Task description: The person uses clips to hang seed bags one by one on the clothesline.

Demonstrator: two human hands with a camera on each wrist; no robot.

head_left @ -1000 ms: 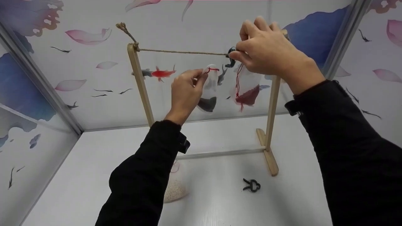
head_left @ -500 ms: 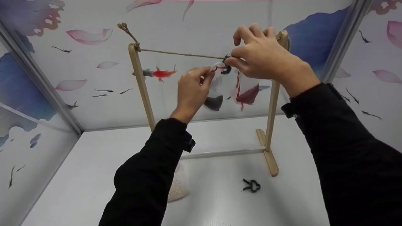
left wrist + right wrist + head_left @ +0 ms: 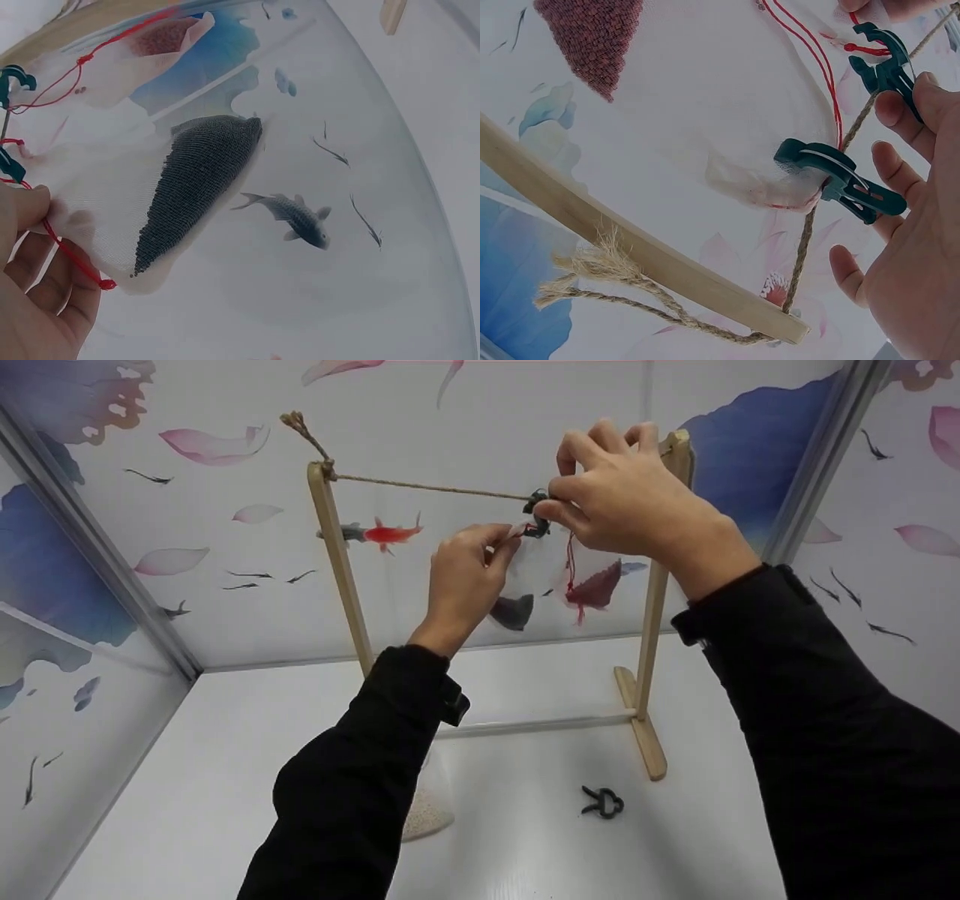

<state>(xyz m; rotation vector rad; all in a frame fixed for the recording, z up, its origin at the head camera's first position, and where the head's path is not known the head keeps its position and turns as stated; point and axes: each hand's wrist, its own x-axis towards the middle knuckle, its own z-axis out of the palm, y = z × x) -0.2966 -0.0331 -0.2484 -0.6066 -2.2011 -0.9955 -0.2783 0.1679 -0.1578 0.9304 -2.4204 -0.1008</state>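
My left hand [image 3: 469,581] pinches the neck of a white mesh drawstring bag [image 3: 199,184] with black grains inside and a red cord. The bag hangs down beside that hand. Between thumb and index finger, my right hand [image 3: 634,506] holds the handles of a dark green spring clip [image 3: 889,67] at the rope [image 3: 427,487]. The clip's jaws stand apart, close to the bag's neck and cord. A second green clip [image 3: 840,180] fastens another mesh bag [image 3: 594,587], with dark red grains, to the rope; in the head view my right hand hides this clip.
The rope spans two posts of a wooden frame [image 3: 651,637]. On the white table [image 3: 517,840] lie a loose dark clip [image 3: 602,802] and a bag of pale grains [image 3: 427,814], partly behind my left sleeve. Printed panels enclose the back and sides.
My left hand has moved right, bringing the black-grain bag's neck up to the clip. My right hand has come slightly down and left with the clip, and the rope dips there.
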